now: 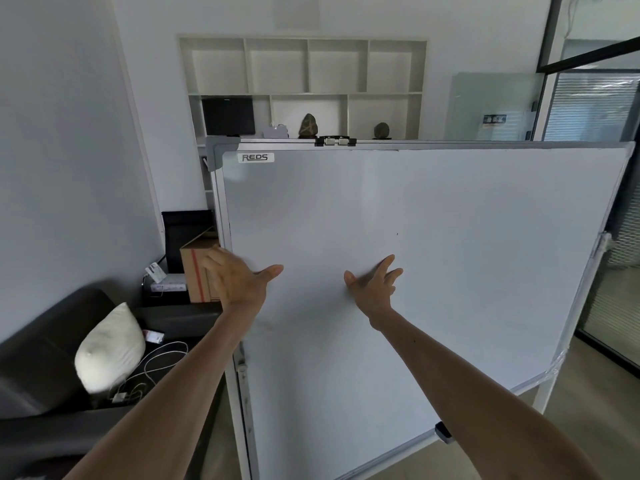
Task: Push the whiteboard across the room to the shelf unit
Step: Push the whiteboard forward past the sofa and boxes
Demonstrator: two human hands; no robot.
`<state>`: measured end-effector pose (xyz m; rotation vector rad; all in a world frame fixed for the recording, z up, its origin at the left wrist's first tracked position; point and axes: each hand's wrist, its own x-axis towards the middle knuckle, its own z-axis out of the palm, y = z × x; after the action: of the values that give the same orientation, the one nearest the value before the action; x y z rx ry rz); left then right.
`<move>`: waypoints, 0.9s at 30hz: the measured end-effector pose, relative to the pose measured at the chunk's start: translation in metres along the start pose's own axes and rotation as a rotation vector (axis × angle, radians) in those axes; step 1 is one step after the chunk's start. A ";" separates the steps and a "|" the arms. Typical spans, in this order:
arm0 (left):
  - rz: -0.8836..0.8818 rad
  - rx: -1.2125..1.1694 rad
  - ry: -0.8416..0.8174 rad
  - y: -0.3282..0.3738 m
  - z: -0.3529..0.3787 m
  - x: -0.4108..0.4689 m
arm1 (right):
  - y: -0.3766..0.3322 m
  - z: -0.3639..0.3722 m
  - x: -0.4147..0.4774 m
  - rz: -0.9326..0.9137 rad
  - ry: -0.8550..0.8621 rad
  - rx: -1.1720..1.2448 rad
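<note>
Pushing the whiteboard [433, 237] toward the shelf unit [301, 67], keep both open hands, left hand [239, 277] and right hand [375, 284], flat and level.

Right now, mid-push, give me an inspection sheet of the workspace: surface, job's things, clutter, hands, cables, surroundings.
Surface: wood-look floor, bare where visible.
Job's things: whiteboard on its stand, face blank; shelf unit behind it on the far wall.
Clutter: cardboard box beside the board's left edge; white pillow on the dark sofa.
Hands: left hand open at the board's left edge; right hand open, fingers spread against the board's face.
Cables: white cable coiled on the sofa.
Surroundings: glass partition at right; two stones on the shelves.
</note>
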<state>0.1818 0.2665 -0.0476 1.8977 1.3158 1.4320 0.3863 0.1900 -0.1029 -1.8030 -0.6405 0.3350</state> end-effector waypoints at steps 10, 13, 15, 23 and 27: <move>0.032 0.030 0.022 -0.001 0.049 0.038 | 0.002 0.020 0.070 -0.019 -0.005 0.015; 0.025 0.036 0.008 -0.006 0.065 0.059 | 0.001 0.031 0.093 -0.015 0.000 0.016; -0.002 -0.052 -0.023 -0.011 0.079 0.074 | 0.001 0.040 0.110 -0.013 0.007 0.013; 0.004 -0.105 -0.026 -0.024 0.127 0.129 | -0.002 0.068 0.176 -0.024 0.025 0.012; -0.028 -0.155 -0.090 -0.030 0.152 0.157 | -0.005 0.082 0.208 -0.023 0.041 0.000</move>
<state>0.3090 0.4467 -0.0494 1.8133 1.1506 1.3763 0.5106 0.3760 -0.1062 -1.7970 -0.6320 0.2815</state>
